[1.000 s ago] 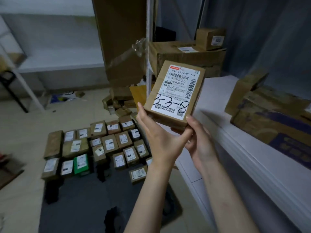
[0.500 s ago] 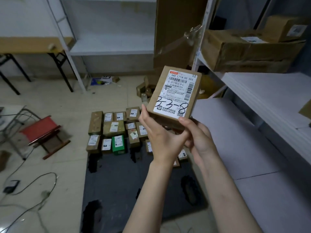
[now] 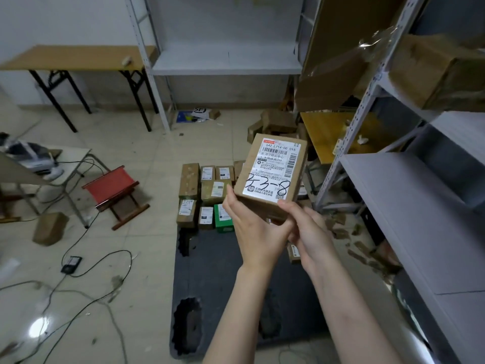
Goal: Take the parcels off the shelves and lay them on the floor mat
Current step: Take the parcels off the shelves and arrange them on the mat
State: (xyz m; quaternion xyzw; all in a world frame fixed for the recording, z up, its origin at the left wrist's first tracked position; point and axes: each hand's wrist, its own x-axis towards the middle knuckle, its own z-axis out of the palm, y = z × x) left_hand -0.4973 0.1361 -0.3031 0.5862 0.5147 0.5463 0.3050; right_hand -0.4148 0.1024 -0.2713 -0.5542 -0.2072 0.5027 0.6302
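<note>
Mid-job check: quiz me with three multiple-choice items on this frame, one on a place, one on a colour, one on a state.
1. Where is the parcel marked 3-3-8?
A) on a shelf
B) held up in the air
C) lying on the mat

2. What colour is the one box on the mat that is not brown?
A) green
B) blue
C) white

3. How do the hands stand?
A) both grip the parcel
B) only the left grips it
C) both are free

Key:
1 B, it rests on no surface, only in the hands.
2 A, the green box sits in the near row.
3 A, the left hand and right hand both clasp its lower end.
</note>
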